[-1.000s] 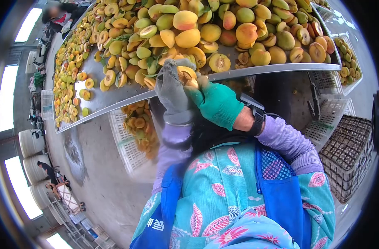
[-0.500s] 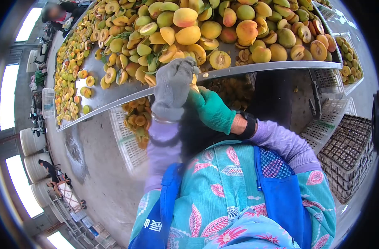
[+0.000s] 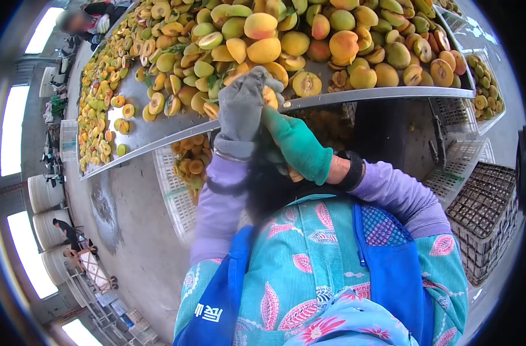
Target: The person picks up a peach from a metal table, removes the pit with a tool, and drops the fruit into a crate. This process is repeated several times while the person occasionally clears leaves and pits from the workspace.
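My left hand (image 3: 240, 109), in a grey glove, is closed around a piece of apricot (image 3: 270, 98) just over the metal table's front rim (image 3: 355, 97). In a green glove, my right hand (image 3: 300, 147) has its fingers curled together, with their tips right at my left hand and the fruit. What these right fingers grip I cannot tell. Below the right palm an orange piece of fruit (image 3: 295, 174) shows in part. Behind both hands lie piled whole and halved apricots (image 3: 264, 50), yellow, green and red-blushed.
Under the table stand a white crate (image 3: 173, 190) and loose fruit halves (image 3: 195, 167). Right of me are a fruit-filled crate (image 3: 485, 86), a white crate (image 3: 456, 173) and a dark crate (image 3: 482, 213). One person (image 3: 93, 20) is at the table's far left, another (image 3: 67, 233) by a cart.
My right hand has shifted slightly down and right, and an orange fruit piece now shows beneath it. My left hand has turned a little, revealing more of the fruit it holds.
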`<state>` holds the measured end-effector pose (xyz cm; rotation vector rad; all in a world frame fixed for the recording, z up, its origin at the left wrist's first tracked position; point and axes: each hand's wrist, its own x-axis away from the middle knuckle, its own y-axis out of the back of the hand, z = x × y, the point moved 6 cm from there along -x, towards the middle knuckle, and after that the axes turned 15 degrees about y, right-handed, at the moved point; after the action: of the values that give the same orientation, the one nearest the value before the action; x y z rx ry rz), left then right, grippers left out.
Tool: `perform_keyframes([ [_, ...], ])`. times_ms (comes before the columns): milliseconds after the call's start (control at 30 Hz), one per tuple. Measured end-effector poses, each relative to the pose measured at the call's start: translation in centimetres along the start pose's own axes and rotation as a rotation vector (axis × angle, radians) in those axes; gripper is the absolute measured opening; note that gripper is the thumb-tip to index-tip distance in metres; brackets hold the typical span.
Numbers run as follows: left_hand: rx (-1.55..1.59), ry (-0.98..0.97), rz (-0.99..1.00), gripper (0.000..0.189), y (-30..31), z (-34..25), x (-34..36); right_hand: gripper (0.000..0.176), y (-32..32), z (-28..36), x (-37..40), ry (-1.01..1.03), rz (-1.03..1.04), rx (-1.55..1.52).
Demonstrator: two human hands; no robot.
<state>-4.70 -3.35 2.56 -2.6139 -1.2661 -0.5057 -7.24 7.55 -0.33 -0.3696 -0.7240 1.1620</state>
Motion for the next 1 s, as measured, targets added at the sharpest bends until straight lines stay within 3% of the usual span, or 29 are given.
perform_keyframes([
  [133,0.06,-0.002,-0.043,0.035,-0.7,0.6,-0.6,0.044,0.0,0.0,-0.1,0.035,-0.047,-0.081],
  [233,-0.285,-0.039,-0.006,0.041,-1.2,-1.3,-0.8,0.045,0.3,-0.9,-1.4,0.139,-0.079,-0.037],
  [300,-0.324,-0.034,-0.017,0.039,-1.2,-1.9,-1.0,0.045,-0.2,-1.1,-2.0,0.139,-0.057,-0.101],
  [400,-0.282,0.013,0.047,0.037,-1.2,-2.0,-1.2,0.045,0.0,0.1,-1.2,0.176,-0.115,0.109],
  [433,-0.249,0.04,0.089,0.036,-1.3,-1.8,-1.2,0.045,0.2,0.1,-1.3,0.122,-0.01,0.083],
  [500,-0.519,-0.346,0.223,0.037,-1.7,-3.6,0.2,0.044,1.2,1.2,-0.9,0.007,0.201,0.041],
  [567,-0.667,-0.433,0.373,0.044,-1.2,-2.3,-0.7,0.046,2.2,2.6,-0.1,-0.013,0.228,0.225],
  [600,-0.529,-0.319,0.378,0.047,-1.2,-1.9,-1.0,0.048,2.6,2.0,-0.2,0.032,0.197,0.284],
  [667,-0.261,-0.094,0.388,0.052,-1.7,-0.7,-0.9,0.047,1.7,0.0,-0.3,-0.091,0.202,-0.063],
  [733,-0.16,-0.129,0.225,0.058,-1.7,-0.9,-0.6,0.046,0.8,-0.4,0.0,-0.144,0.16,-0.311],
  [833,0.072,-0.156,-0.051,0.058,-1.2,0.4,-0.2,0.046,-0.1,0.4,0.0,-0.172,0.067,-0.366],
  [933,-0.396,0.013,0.048,0.055,-1.5,0.8,-1.8,0.044,2.0,0.4,-0.5,-0.108,0.079,0.083],
  [967,-0.281,0.011,0.042,0.055,-1.4,0.6,-1.8,0.042,1.4,0.0,-0.5,-0.227,0.075,-0.173],
  [1000,-0.175,0.016,0.042,0.054,-1.3,0.6,-1.7,0.042,0.8,0.0,-0.4,-0.223,0.097,-0.332],
])
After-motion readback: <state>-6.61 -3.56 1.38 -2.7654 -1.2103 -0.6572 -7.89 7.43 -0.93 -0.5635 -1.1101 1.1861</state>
